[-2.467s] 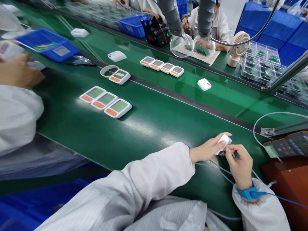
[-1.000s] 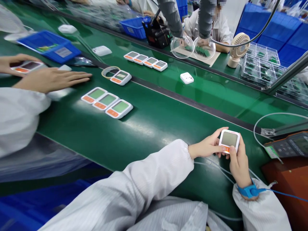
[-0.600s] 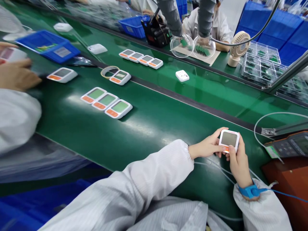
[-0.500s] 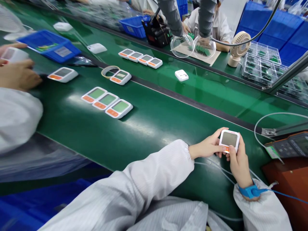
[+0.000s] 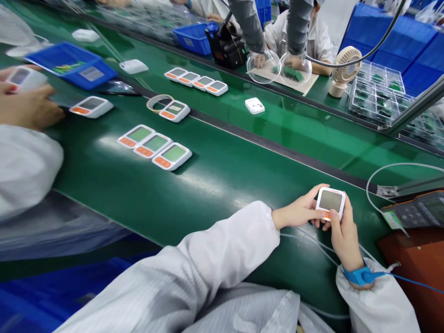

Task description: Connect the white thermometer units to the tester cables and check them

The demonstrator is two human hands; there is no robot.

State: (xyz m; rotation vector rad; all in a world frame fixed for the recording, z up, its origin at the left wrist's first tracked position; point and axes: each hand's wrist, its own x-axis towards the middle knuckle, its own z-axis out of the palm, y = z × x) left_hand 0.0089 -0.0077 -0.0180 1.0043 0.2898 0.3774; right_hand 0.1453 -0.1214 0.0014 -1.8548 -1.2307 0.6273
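Note:
Between my two hands is a small white device with a grey display and orange buttons. My left hand grips its left side, thumb along the lower edge. My right hand wraps the right side, its thumb on the orange button area. A blue wrist strap circles my right wrist. Farther left on the green bench lie three like devices in a row, with greenish screens; the nearest device sits at the right end. A thin pale cable runs beneath my hands.
A co-worker's hands hold a similar device at left, beside a blue tray. Several devices and an upturned white one lie on the belt beyond the dark rail. A meter on an orange-brown box stands at right.
Devices on the far belt have shifted left. Small marks now show on the display in my hands. My hands hold the same position; the co-worker's device has turned slightly.

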